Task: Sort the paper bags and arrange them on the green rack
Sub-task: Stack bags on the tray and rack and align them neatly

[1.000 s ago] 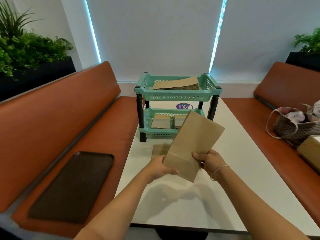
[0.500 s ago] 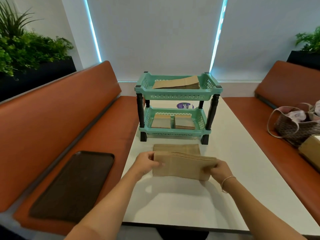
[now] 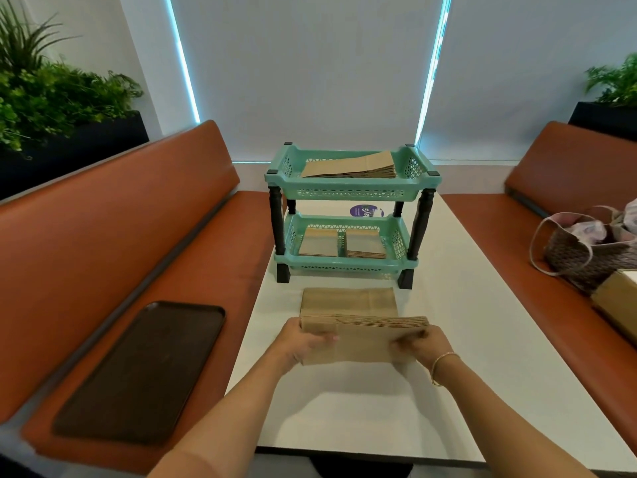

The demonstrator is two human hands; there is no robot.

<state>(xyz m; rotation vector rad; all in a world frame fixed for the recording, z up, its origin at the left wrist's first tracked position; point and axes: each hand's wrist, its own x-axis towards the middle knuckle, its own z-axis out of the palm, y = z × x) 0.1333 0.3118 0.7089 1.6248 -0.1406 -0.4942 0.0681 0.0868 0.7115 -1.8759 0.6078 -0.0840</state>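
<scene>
A stack of brown paper bags [image 3: 364,339] stands on its long edge on the white table [image 3: 448,391]. My left hand [image 3: 303,341] grips its left end and my right hand [image 3: 418,345] grips its right end. Behind it another pile of brown bags [image 3: 348,300] lies flat on the table. The two-tier green rack [image 3: 351,191] stands further back. Its top tier holds a pile of larger bags [image 3: 351,165]. The lower tier holds two small piles side by side [image 3: 319,243] [image 3: 365,243].
Orange benches run along both sides of the table. A dark tray [image 3: 138,370] lies on the left bench. A woven handbag [image 3: 586,250] and a cardboard box [image 3: 617,305] sit on the right bench. A purple sticker [image 3: 362,211] shows behind the rack.
The bags were held up and tilted in front of the rack a second ago. Both hands brought them down level onto the table, and now the stack stands on edge between them.
</scene>
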